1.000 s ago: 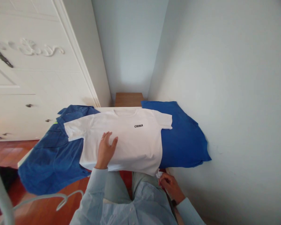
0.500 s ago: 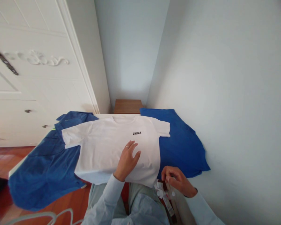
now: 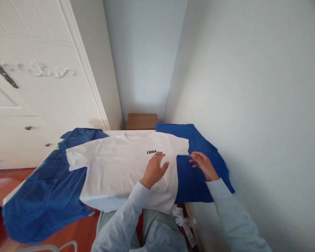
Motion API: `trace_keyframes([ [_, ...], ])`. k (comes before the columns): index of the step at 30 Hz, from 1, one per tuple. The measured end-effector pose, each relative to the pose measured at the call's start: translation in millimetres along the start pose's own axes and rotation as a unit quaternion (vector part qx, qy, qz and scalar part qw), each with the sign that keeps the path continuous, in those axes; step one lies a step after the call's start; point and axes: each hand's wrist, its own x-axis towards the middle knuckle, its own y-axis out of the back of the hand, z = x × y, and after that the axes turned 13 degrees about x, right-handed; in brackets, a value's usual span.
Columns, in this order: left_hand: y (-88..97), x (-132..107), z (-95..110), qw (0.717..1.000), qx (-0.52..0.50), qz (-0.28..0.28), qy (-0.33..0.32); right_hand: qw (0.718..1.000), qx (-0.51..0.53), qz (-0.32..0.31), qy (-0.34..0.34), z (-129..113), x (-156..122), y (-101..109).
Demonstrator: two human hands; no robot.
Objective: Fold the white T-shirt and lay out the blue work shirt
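Note:
A white T-shirt (image 3: 112, 168) with "CHINA" printed on its chest lies spread flat, neckline away from me. Over its chest, just below the print, my left hand (image 3: 155, 170) is open with fingers stretched and a ring on one. My right hand (image 3: 203, 163) hovers by the cuff of the right-side sleeve, fingers loosely bent and apart, nothing visible in them. Whether its fingertips touch the cuff I cannot tell. Beneath the T-shirt's right side shows a bright blue cloth (image 3: 190, 182). Dark blue clothing (image 3: 49, 192) lies under the left sleeve.
A white cabinet (image 3: 49, 98) with dark handles stands at the left, and a pale wall (image 3: 265, 105) rises close on the right. Behind the shirt is a wooden box-like surface (image 3: 142, 121). Crumpled white tags or wrappers (image 3: 182, 220) lie low beside my right leg.
My right hand has moved up and forward from the shirt's lower right corner to the sleeve cuff. My left hand has slid right and slightly up toward the print.

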Motion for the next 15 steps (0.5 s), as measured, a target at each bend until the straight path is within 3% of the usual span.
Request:
trace_keyframes([
  [4,-19.0,19.7,14.3,0.992,0.064,-0.090,-0.055,0.996,0.006,0.076,-0.048,3.8,39.3,-3.5],
  [8,-33.4,23.8,23.7,0.978,0.104,-0.160,-0.087,0.991,0.075,0.051,-0.095,2.9,57.9,-8.8],
  [15,-52.6,14.1,18.0,0.976,0.131,-0.138,-0.104,0.975,0.132,-0.049,-0.174,1.5,73.2,-17.0],
])
